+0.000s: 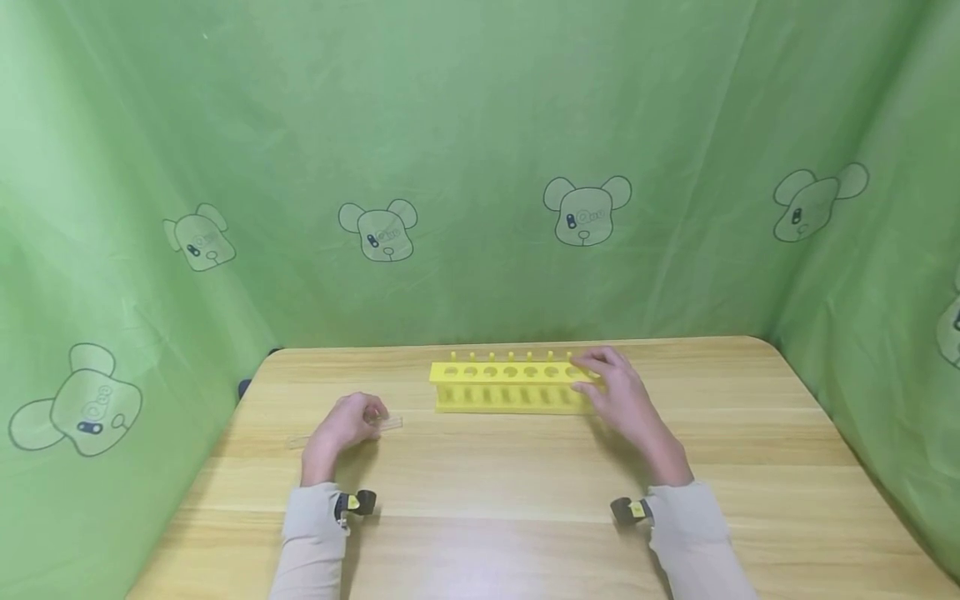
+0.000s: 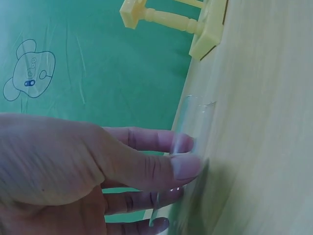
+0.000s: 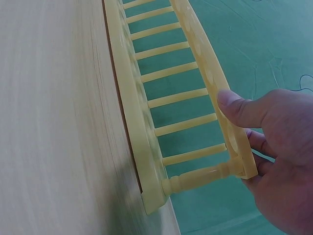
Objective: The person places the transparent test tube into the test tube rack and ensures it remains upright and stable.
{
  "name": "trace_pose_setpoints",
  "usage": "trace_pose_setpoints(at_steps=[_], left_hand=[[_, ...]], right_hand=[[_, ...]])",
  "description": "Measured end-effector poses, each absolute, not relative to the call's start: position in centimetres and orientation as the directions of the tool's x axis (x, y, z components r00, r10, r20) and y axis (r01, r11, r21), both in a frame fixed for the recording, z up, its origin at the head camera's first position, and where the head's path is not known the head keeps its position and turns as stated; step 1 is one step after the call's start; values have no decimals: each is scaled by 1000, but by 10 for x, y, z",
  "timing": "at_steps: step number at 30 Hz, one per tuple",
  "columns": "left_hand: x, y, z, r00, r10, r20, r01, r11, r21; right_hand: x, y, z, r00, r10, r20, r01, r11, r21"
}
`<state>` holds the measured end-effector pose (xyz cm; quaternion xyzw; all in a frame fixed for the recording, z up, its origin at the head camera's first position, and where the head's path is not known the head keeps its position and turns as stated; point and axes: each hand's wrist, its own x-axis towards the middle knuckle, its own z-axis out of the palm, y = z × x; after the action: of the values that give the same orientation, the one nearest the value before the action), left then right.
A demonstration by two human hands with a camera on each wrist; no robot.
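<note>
A yellow test tube rack [image 1: 510,372] stands upright on the table, with a row of round holes along its top bar and short pegs behind. My right hand [image 1: 618,396] grips the right end of that top bar [image 3: 203,54], thumb on one side and fingers on the other. To the left of the rack, my left hand [image 1: 348,423] holds a clear test tube [image 2: 203,120] low over the tabletop, thumb on the near side and fingers around the far side. The tube's open end points toward the rack. Its other end is partly hidden by the hand.
The wooden table [image 1: 480,483] has rounded far corners. Green curtains [image 1: 480,125] printed with bear faces surround it at the back and sides. Another clear, thin outline [image 1: 297,442] shows left of the left wrist, too faint to identify.
</note>
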<state>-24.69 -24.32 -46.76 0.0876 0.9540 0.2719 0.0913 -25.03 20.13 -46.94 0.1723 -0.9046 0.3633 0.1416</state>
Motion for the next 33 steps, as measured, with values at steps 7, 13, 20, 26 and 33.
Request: trace_pose_setpoints(at_steps=[7, 13, 20, 26, 33], left_hand=[[-247, -242, -469, -969, 227, -100, 143, 841, 523], [-248, -244, -471, -968, 236, -90, 154, 833, 532], [-249, -244, -471, -967, 238, -93, 154, 832, 533], [-251, -245, -469, -968, 240, -75, 161, 821, 547], [-250, -248, -466, -970, 235, -61, 161, 810, 564]], right_hand=[[-249, 200, -469, -898, -213, 385, -420, 673, -609], [-249, 200, -470, -896, -206, 393, -421, 672, -610], [-250, 202, -470, -892, -217, 396, -431, 672, -602], [-251, 203, -470, -890, -221, 398, -436, 670, -601], [-251, 202, -470, -892, -219, 396, -432, 668, -605]])
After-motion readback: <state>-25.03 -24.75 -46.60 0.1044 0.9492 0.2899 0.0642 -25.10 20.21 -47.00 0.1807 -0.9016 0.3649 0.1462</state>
